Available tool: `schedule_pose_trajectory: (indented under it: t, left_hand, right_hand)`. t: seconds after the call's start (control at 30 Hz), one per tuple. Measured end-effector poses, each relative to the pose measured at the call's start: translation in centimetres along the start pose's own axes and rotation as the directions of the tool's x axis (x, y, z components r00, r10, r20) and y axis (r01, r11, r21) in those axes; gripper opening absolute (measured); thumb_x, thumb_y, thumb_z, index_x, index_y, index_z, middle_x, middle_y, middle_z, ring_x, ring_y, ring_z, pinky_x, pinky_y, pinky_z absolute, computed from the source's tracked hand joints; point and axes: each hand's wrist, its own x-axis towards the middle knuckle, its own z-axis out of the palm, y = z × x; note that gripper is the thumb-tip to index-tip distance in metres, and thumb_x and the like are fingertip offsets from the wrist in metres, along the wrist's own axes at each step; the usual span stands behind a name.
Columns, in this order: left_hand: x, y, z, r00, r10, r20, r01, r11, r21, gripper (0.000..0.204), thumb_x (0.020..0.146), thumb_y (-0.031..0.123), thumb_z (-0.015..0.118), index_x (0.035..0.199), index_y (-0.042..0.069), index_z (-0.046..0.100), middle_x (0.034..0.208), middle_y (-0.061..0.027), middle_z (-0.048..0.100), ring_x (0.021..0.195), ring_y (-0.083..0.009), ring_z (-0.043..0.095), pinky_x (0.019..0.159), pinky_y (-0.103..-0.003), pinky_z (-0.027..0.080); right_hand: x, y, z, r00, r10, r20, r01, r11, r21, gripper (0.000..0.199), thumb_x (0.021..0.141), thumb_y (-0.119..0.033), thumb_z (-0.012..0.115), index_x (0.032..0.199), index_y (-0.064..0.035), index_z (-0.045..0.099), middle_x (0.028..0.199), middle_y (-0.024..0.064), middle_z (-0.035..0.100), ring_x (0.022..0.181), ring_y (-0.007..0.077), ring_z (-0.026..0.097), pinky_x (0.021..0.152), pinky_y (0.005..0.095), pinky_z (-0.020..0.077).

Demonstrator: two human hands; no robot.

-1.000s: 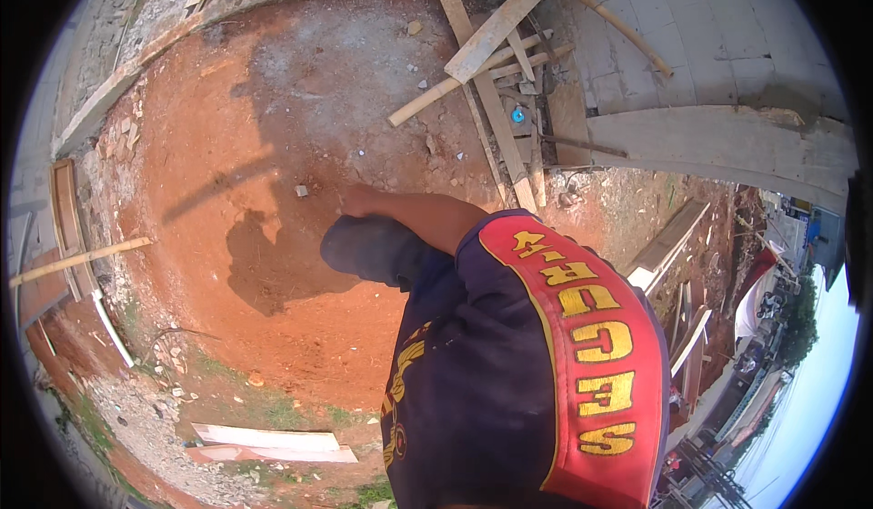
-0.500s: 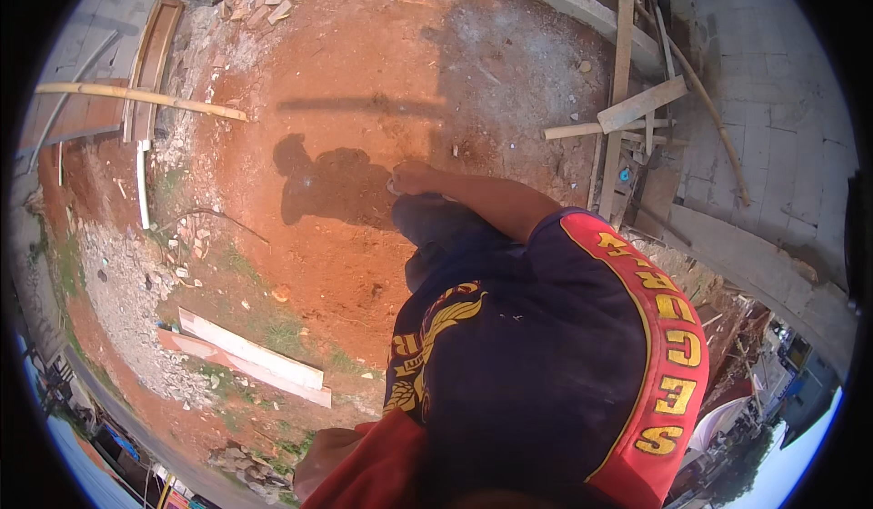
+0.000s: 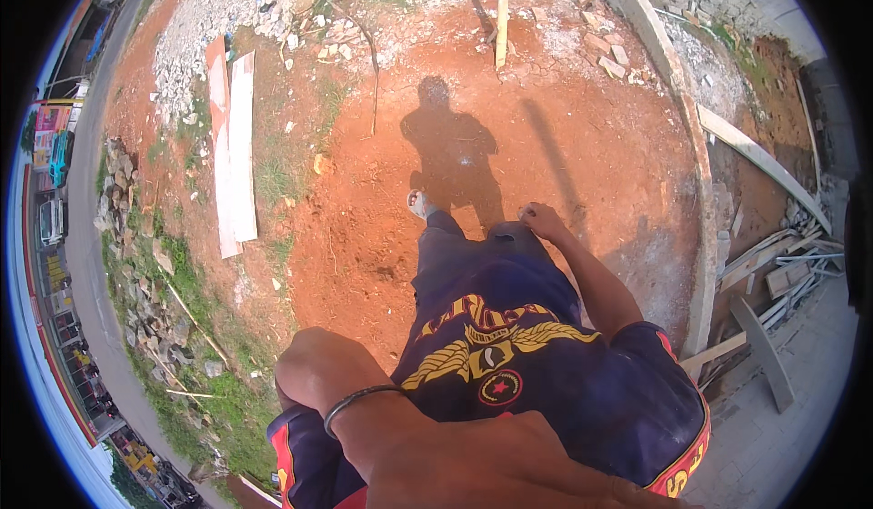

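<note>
My left hand (image 3: 509,459) is raised close in front of my chest, very near the lower edge. Its back and one stretched finger show, while the other fingers run out of sight. A dark bracelet (image 3: 362,403) circles that wrist. My right hand (image 3: 543,221) hangs beside my right thigh, fingers curled in, and nothing shows in it. I wear a dark blue shirt (image 3: 591,373) with yellow and red print and dark trousers (image 3: 491,254). One foot (image 3: 418,204) in a light sandal stands forward on the red soil (image 3: 355,227).
Two long boards (image 3: 238,145) lie to the left beside grass and rubble (image 3: 218,45). Ahead, a bamboo pole (image 3: 503,18) points toward me near broken bricks (image 3: 609,54). A low concrete wall (image 3: 677,82) runs along the right, with planks (image 3: 764,254) beyond it. A road (image 3: 95,236) passes far left.
My view has turned to the left, so the boards and road now stand further up on the left. My left forearm has come up across my chest. The right hand stays by the thigh.
</note>
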Motion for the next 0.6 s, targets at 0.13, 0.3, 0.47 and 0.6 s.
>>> schedule_pose_trajectory:
  t: [0.13, 0.3, 0.47, 0.6]
  left_hand:
    - [9.4, 5.1, -15.7, 0.869, 0.169, 0.464, -0.335, 0.892, 0.303, 0.055, 0.094, 0.046, 0.053, 0.1, -0.007, 0.07, 0.09, -0.0287, 0.069, 0.054, -0.0319, 0.067, 0.039, -0.026, 0.048]
    - [22.1, 14.9, -33.4, 0.629, 0.157, 0.762, -0.629, 0.679, 0.379, 0.044, 0.093, 0.039, 0.056, 0.092, -0.004, 0.065, 0.083, -0.023, 0.065, 0.054, -0.0281, 0.061, 0.041, -0.026, 0.044]
    - [32.5, 26.0, -45.6, 0.488, 0.289, 0.824, -0.806, 0.51, 0.299, 0.036, 0.091, 0.033, 0.059, 0.08, -0.001, 0.06, 0.073, -0.0172, 0.059, 0.051, -0.0235, 0.052, 0.044, -0.027, 0.038]
    - [37.7, 37.1, -55.0, 0.241, 0.505, 0.829, -0.961, 0.241, 0.133, 0.034, 0.089, 0.029, 0.061, 0.071, 0.001, 0.056, 0.064, -0.0125, 0.054, 0.048, -0.0199, 0.044, 0.046, -0.027, 0.034]
  right_hand:
    - [15.0, -2.1, 4.2, 0.997, 0.055, -0.054, -0.044, 0.981, 0.189, 0.036, 0.084, -0.036, 0.061, 0.085, 0.0, 0.066, 0.074, 0.0143, 0.067, 0.07, 0.0287, 0.066, 0.069, 0.0381, 0.0504]
    - [29.2, -3.7, 8.7, 0.977, 0.214, 0.009, -0.212, 0.971, -0.112, 0.043, 0.086, -0.04, 0.059, 0.069, 0.0002, 0.062, 0.064, 0.0152, 0.063, 0.062, 0.0267, 0.061, 0.062, 0.0412, 0.0463]
    - [37.0, -2.0, 11.0, 0.991, 0.084, 0.103, -0.075, 0.994, -0.08, 0.041, 0.087, -0.04, 0.056, 0.074, -0.002, 0.066, 0.065, 0.0152, 0.065, 0.063, 0.0266, 0.066, 0.065, 0.0402, 0.0503]
    - [48.0, 1.1, 9.3, 0.869, -0.195, 0.455, 0.405, 0.808, -0.428, 0.034, 0.089, -0.037, 0.06, 0.092, -0.0053, 0.072, 0.072, 0.0166, 0.068, 0.065, 0.0262, 0.069, 0.062, 0.0363, 0.0543]
